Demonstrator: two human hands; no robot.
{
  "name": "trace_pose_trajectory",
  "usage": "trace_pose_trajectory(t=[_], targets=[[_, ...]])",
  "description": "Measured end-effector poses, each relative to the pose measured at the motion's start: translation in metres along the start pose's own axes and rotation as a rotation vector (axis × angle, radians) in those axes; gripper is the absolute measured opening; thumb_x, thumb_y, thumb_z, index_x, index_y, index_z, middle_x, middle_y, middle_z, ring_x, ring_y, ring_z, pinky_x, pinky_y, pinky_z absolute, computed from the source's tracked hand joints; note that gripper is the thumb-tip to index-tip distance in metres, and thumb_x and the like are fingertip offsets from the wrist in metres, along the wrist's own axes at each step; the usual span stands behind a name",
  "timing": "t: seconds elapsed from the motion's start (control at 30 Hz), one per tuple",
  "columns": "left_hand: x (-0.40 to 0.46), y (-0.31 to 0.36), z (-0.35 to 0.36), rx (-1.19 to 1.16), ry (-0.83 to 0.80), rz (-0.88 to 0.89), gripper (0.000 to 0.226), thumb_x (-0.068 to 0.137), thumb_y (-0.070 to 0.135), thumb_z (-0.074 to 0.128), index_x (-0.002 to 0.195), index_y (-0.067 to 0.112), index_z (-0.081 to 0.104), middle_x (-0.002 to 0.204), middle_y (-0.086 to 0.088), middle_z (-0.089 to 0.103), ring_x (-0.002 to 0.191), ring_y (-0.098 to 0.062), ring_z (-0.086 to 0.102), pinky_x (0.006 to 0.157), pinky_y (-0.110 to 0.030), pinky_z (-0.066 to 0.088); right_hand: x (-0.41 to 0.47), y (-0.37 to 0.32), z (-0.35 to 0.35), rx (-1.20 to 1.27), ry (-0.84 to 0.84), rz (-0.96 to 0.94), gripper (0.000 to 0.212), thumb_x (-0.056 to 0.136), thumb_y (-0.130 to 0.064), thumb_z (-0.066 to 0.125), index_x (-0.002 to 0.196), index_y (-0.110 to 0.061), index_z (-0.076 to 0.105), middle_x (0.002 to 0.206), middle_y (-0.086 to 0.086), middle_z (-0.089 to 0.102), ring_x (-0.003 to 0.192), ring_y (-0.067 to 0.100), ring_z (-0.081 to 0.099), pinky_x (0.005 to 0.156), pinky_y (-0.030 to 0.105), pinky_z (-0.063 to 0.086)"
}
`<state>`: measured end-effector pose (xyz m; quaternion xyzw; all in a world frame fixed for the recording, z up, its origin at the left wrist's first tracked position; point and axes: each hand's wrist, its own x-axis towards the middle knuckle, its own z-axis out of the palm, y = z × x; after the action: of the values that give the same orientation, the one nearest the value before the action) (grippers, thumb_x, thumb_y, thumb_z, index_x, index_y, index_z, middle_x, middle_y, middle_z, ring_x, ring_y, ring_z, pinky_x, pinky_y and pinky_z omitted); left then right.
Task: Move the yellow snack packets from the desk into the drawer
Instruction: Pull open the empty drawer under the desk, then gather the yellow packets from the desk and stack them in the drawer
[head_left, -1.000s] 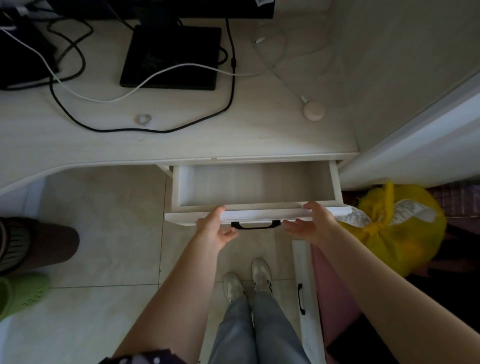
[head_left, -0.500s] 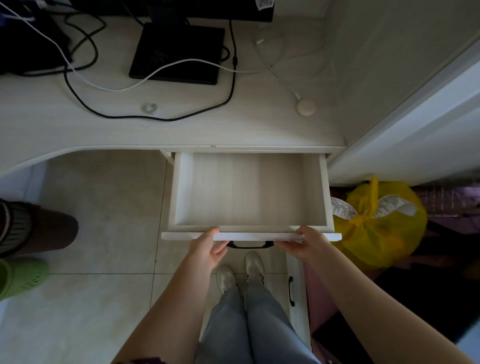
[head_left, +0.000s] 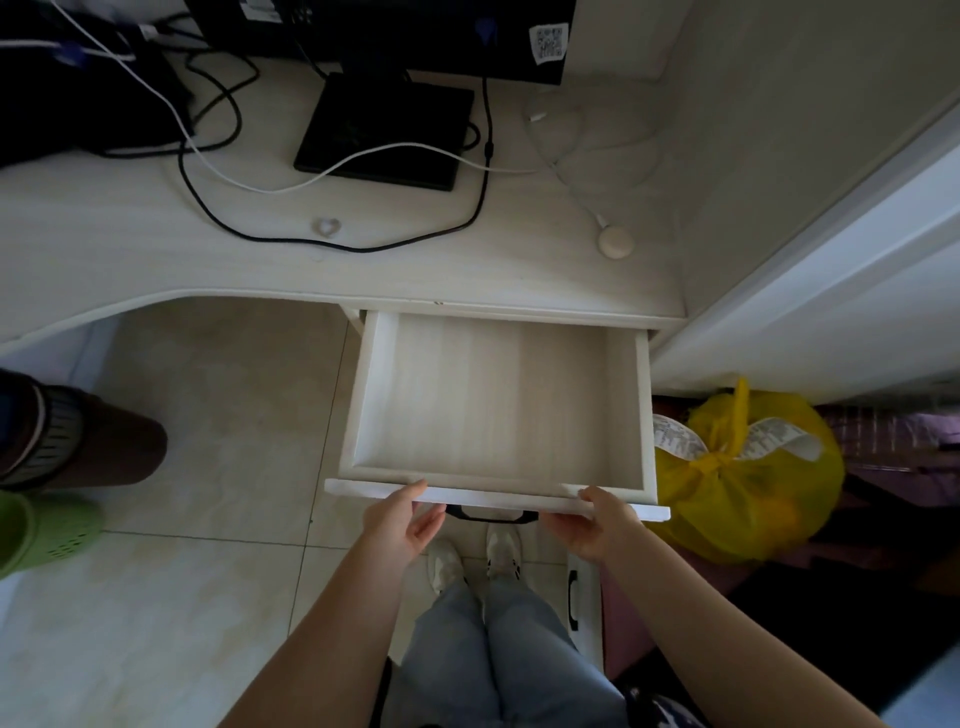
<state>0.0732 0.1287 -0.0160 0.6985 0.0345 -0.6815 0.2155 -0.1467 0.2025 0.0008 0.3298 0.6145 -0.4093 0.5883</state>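
Observation:
The white wooden drawer under the desk is pulled far out, and its bottom is bare. My left hand holds the drawer's front panel left of the black handle, thumb on the top edge and fingers below. My right hand holds the same panel right of the handle in the same way. No yellow snack packet shows on the part of the desk in view.
A black monitor base, black and white cables, a small clear ring and a round beige puck lie on the desk. A tied yellow plastic bag sits on the floor right of the drawer. Another person's leg and green shoe are at the left.
The drawer has slid much further out toward me, with both hands staying on its front panel. The view has tilted up, so more of the monitor shows.

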Motion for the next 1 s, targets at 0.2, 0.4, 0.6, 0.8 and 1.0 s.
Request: trace_pose_trajectory(t=[0.2, 0.4, 0.6, 0.8, 1.0], targets=[[-0.013, -0.007, -0.015, 0.021, 0.082, 0.088, 0.005, 0.091, 0.002, 0.058, 0.092, -0.002, 0.061, 0.088, -0.016, 0.068, 0.078, -0.028, 0.07, 0.074, -0.033, 0.056, -0.041, 0.016, 0.039, -0.455, -0.178, -0.009, 0.023, 0.096, -0.012, 0.051, 0.116, -0.013, 0.04, 0.078, 0.012, 0.042, 0.055, 0.026, 0.053, 0.034, 0.021, 0.047], [-0.032, 0.004, -0.046, 0.176, 0.257, 0.462, 0.019, 0.09, 0.005, 0.053, 0.106, 0.011, 0.063, 0.088, -0.011, 0.068, 0.07, -0.023, 0.066, 0.057, -0.025, 0.051, -0.054, 0.03, 0.096, -0.891, -0.159, -0.279, 0.024, 0.09, -0.013, 0.061, 0.112, -0.004, 0.056, 0.101, 0.011, 0.052, 0.098, 0.029, 0.058, 0.079, 0.037, 0.053], [-0.059, 0.013, -0.089, 0.447, 0.446, 0.767, 0.025, 0.092, 0.008, 0.055, 0.115, 0.017, 0.06, 0.101, 0.001, 0.068, 0.076, -0.008, 0.063, 0.059, -0.022, 0.046, -0.06, 0.06, 0.146, -1.321, -0.24, -0.755, 0.049, 0.09, -0.019, 0.052, 0.137, -0.018, 0.037, 0.13, 0.002, 0.051, 0.099, 0.017, 0.055, 0.059, 0.02, 0.039], [-0.068, 0.024, -0.145, 0.439, 0.558, 0.766, 0.027, 0.091, 0.012, 0.056, 0.117, 0.02, 0.058, 0.098, 0.007, 0.065, 0.077, 0.002, 0.059, 0.062, -0.015, 0.045, -0.065, 0.119, 0.195, -1.659, -0.409, -1.002, 0.042, 0.093, -0.016, 0.053, 0.133, -0.01, 0.043, 0.13, 0.009, 0.053, 0.112, 0.024, 0.054, 0.081, 0.024, 0.039], [-0.068, 0.055, -0.223, 0.424, 0.671, 0.751, 0.026, 0.091, 0.018, 0.056, 0.117, 0.023, 0.058, 0.093, 0.009, 0.063, 0.075, -0.002, 0.059, 0.064, -0.023, 0.048, -0.078, 0.192, 0.254, -1.823, -0.569, -1.1, 0.043, 0.093, -0.013, 0.051, 0.134, -0.007, 0.041, 0.13, 0.01, 0.05, 0.114, 0.023, 0.05, 0.092, 0.026, 0.038]])
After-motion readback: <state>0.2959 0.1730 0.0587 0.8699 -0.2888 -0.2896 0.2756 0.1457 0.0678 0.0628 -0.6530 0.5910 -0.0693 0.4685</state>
